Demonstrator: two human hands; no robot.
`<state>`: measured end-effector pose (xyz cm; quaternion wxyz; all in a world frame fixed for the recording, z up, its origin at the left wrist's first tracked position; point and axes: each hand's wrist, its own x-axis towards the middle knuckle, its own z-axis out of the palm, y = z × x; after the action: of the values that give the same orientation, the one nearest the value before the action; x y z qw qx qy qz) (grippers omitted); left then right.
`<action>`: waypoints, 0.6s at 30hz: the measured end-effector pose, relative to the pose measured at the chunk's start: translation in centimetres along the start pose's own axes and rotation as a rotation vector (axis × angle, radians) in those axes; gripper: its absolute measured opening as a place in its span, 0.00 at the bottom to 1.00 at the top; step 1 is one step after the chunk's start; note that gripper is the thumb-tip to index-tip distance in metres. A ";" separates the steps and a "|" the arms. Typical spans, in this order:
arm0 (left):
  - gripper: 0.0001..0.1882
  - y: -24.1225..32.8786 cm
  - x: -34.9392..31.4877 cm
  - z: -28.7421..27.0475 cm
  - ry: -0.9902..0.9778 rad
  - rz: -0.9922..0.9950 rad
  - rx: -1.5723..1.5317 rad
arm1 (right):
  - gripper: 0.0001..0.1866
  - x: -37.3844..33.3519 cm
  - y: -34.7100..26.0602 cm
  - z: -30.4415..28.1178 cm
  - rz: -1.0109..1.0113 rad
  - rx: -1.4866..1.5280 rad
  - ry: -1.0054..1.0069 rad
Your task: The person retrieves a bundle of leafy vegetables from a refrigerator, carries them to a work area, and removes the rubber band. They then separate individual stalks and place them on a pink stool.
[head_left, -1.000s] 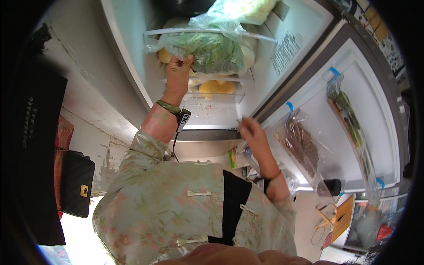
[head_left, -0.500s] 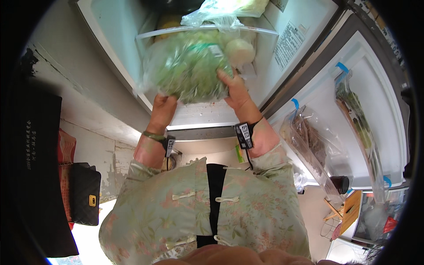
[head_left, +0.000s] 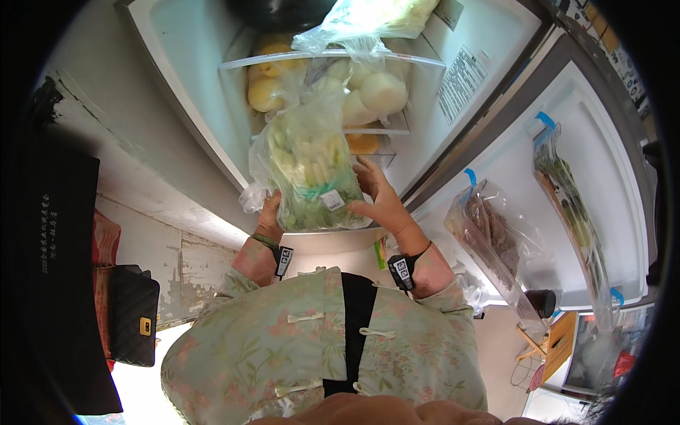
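A clear plastic bag of leafy green vegetables (head_left: 312, 170), with a green band and a white label, is between my hands at the front edge of the open fridge. My left hand (head_left: 270, 217) grips its near left side, fingers partly hidden by the plastic. On the right side, my right hand (head_left: 379, 202) has its thumb pressed on the bag and its fingers curved along the edge. Beyond the bag, round white vegetables (head_left: 382, 93) and yellow fruit (head_left: 265, 92) sit in the fridge (head_left: 219, 106).
A glass shelf (head_left: 340, 54) crosses the fridge, with a bright plastic bag (head_left: 375, 25) and a black pot (head_left: 283, 10) above. To the right, the open door (head_left: 616, 177) has clear racks of bagged food (head_left: 496, 234). A black handbag (head_left: 133, 315) hangs at the left wall.
Both hands have come down toward my body with the bag of greens, which now sits lower and turned. The yellow fruit and white vegetables behind it show more. My right fingers have spread.
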<state>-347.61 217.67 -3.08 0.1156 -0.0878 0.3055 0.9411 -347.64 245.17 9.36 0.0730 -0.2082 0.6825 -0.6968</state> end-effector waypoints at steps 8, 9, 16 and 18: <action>0.24 -0.3 -0.8 1.6 0.017 0.298 0.507 | 0.34 -1.6 2.1 0.2 0.141 0.226 0.269; 0.23 -0.1 -1.1 2.0 -0.016 0.370 0.531 | 0.31 -1.9 2.8 0.2 0.192 0.363 0.310; 0.17 2.7 0.0 4.1 0.042 0.461 0.888 | 0.20 -2.0 11.7 0.0 0.367 0.852 0.477; 0.18 2.6 2.2 4.4 -0.048 0.460 1.134 | 0.19 -1.7 15.2 -1.0 0.549 0.836 0.503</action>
<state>-350.84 218.63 1.38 -0.0551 0.0767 0.7673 0.6344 -349.21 245.85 -5.85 0.1631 0.1966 0.3739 -0.8916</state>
